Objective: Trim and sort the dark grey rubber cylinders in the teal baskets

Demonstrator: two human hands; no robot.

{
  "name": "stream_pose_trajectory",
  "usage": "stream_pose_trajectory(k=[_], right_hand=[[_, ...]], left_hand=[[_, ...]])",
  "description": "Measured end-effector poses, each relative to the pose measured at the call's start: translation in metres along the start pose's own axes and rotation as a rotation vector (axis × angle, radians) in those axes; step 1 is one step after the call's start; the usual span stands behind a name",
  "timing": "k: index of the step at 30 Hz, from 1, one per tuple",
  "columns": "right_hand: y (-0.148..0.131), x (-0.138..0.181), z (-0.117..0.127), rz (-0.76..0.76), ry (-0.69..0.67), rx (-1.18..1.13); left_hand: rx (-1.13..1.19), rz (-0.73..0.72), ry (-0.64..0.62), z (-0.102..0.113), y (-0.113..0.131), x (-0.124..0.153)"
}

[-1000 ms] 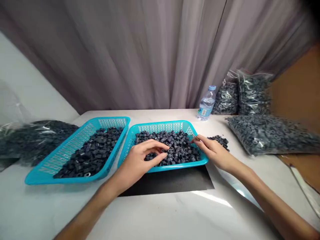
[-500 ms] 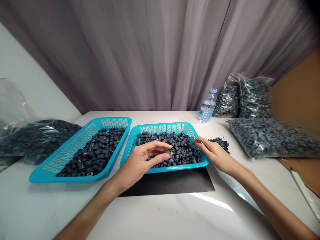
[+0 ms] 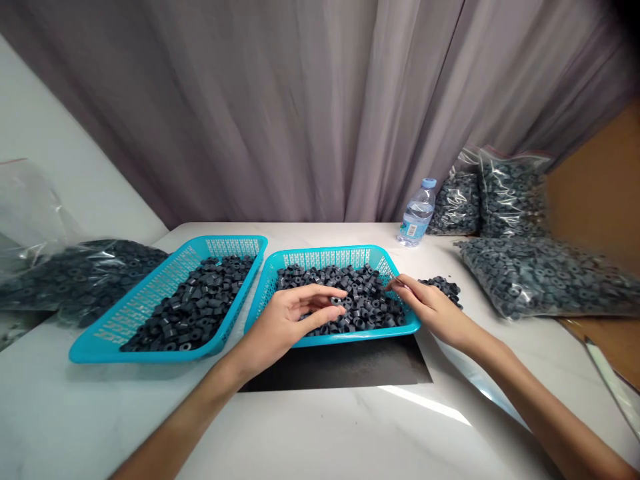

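Observation:
My left hand (image 3: 295,317) is above the front of the right-hand turquoise basket (image 3: 345,340), thumb and fingers closed on a small dark grey ring-shaped piece (image 3: 337,302) whose hole faces me. Many similar dark pieces (image 3: 367,303) fill that basket. At its right rim my right hand (image 3: 425,303) pinches a thin metal tool (image 3: 393,279); only a short bit of it shows, so its kind is unclear. To the left, a second turquoise basket (image 3: 125,303) holds a heap of the same dark pieces.
Clear bags of dark pieces lie at the far left (image 3: 100,273) and right (image 3: 545,277), with more standing (image 3: 515,193) behind. A water bottle (image 3: 417,213) stands near the curtain. Loose pieces (image 3: 443,290) lie beyond my right hand. A black sheet (image 3: 340,370) lies under the right basket.
The small piece in my left fingers has turned so that its hole now faces me. My right hand stays at the basket rim. The view has shifted slightly.

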State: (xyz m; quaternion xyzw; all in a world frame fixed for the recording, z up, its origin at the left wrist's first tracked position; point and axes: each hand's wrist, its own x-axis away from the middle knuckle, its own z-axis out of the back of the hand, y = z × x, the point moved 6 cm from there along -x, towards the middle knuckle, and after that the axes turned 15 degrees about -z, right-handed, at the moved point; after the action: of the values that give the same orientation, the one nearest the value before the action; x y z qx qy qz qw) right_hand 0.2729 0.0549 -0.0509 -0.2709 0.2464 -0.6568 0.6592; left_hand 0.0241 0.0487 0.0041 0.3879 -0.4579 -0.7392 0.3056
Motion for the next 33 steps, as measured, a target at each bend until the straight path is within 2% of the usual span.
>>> stream_pose_trajectory(k=[7, 10, 12, 14, 16, 19, 21, 23, 26, 28, 30, 32, 33], right_hand=[[0.0, 0.0, 0.001, 0.0, 0.002, 0.001], [-0.001, 0.0, 0.001, 0.002, 0.006, 0.013], [-0.001, -0.001, 0.002, 0.007, 0.011, 0.018], [-0.001, -0.001, 0.002, 0.016, 0.026, 0.021], [-0.002, 0.0, 0.003, 0.021, 0.034, 0.027], [-0.004, 0.0, 0.004, 0.015, 0.032, 0.036], [-0.006, 0.001, 0.005, 0.01, 0.037, 0.039], [-0.007, 0.001, 0.006, 0.007, 0.043, 0.042], [-0.009, 0.001, 0.008, 0.006, 0.043, 0.051], [-0.01, 0.001, 0.008, 0.003, 0.04, 0.059], [-0.009, 0.001, 0.009, -0.003, 0.04, 0.068], [-0.009, 0.001, 0.009, -0.005, 0.04, 0.075], [-0.009, 0.001, 0.009, -0.004, 0.04, 0.078]], left_hand=[[-0.006, -0.002, -0.022, -0.004, -0.001, 0.0], [-0.172, -0.059, -0.016, 0.011, 0.007, -0.003], [-0.388, -0.097, 0.05, 0.037, 0.014, -0.006], [-0.621, -0.08, 0.161, 0.074, 0.019, -0.005], [-0.847, -0.017, 0.259, 0.114, 0.021, 0.0], [-1.177, 0.137, 0.305, 0.166, 0.016, 0.014], [-1.268, 0.228, 0.302, 0.19, 0.008, 0.022], [-1.219, 0.235, 0.261, 0.199, 0.001, 0.025], [-1.052, 0.138, 0.225, 0.184, 0.003, 0.016], [-0.984, 0.047, 0.226, 0.157, 0.014, 0.002], [-0.9, -0.074, 0.159, 0.113, 0.027, -0.017], [-0.779, -0.183, -0.044, 0.057, 0.035, -0.038], [-0.743, -0.216, -0.195, 0.028, 0.036, -0.047]])
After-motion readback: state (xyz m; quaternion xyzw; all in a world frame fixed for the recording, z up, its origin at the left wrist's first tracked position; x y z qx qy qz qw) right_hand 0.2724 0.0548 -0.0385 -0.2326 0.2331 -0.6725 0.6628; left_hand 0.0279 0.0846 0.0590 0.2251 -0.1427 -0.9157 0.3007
